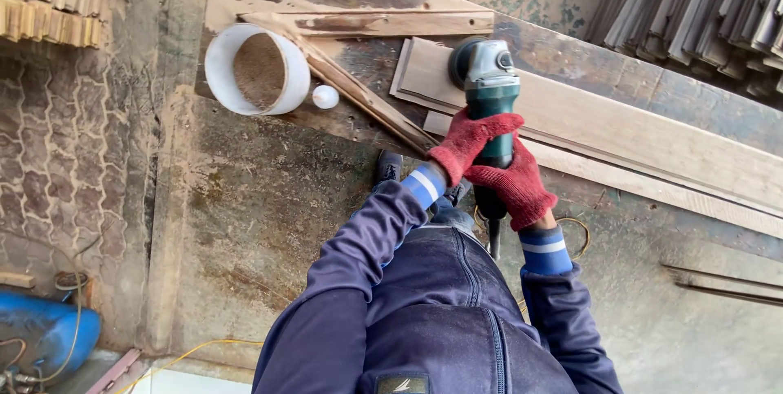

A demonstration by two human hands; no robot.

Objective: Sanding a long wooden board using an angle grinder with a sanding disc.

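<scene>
Both red-gloved hands, left point(466, 143) and right point(515, 186), clench the green angle grinder point(492, 88), its head resting on the wooden plank point(620, 129) ahead of them, with a white pipe ring point(255, 69) and small white ball point(325, 97) well left

A worn, dusty workbench point(269, 198) of stained boards fills the view. At ten o'clock a short white pipe section point(257, 68) lies on it, with a small white ball point(325, 96) just beside. Thin wooden slats point(359, 92) cross at eleven. Long pale planks point(620, 133) lie stacked from twelve o'clock toward three.
</scene>
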